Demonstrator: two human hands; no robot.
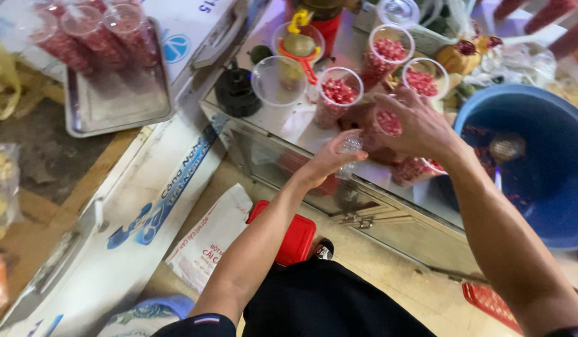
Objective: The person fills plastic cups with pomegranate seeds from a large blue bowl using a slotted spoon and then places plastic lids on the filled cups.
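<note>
Right hand curls over a clear cup of red seeds, gripping its rim; left hand closes on a small clear lid just beside it. The cup sits mid-counter, left of the blue tub. Best kept steady and level while the lid seats squarely. Its long axis runs upright, mouth up, tilted slightly near.

A clear plastic cup packed with red pomegranate seeds sits at the middle of the steel counter, tilted slightly, with the right hand curled over its rim. Just left and nearer, the left hand pinches a clear domed plastic lid, held upright beside the cup at the counter's near edge.
</note>
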